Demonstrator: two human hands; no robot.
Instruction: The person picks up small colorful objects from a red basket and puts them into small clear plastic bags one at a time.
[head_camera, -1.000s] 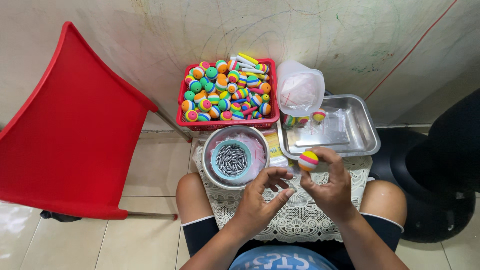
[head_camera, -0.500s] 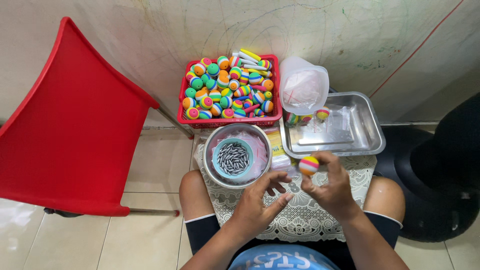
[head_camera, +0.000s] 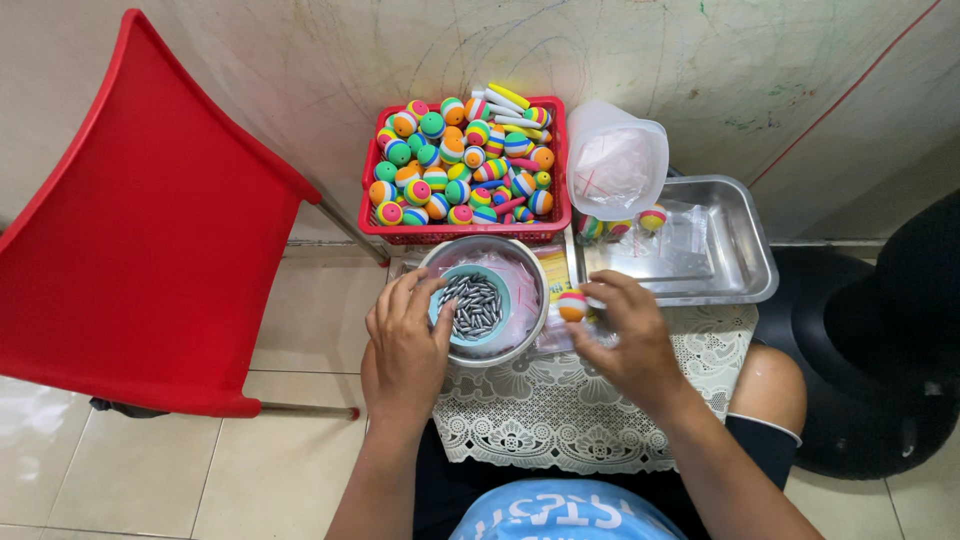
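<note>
while pinching a striped ball in the right hand fingers over the lace cloth, left hand fingers spread loosely at the bowl of weights, could tip it off the lap.

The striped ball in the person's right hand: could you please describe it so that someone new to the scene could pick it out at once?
Start at the red basket of striped balls by the wall, then drop to the lace cloth on the person's lap. There the right hand pinches one small striped ball at its fingertips, beside the metal bowl. It alone is held in fingers, outside the basket and the steel tray.
</note>
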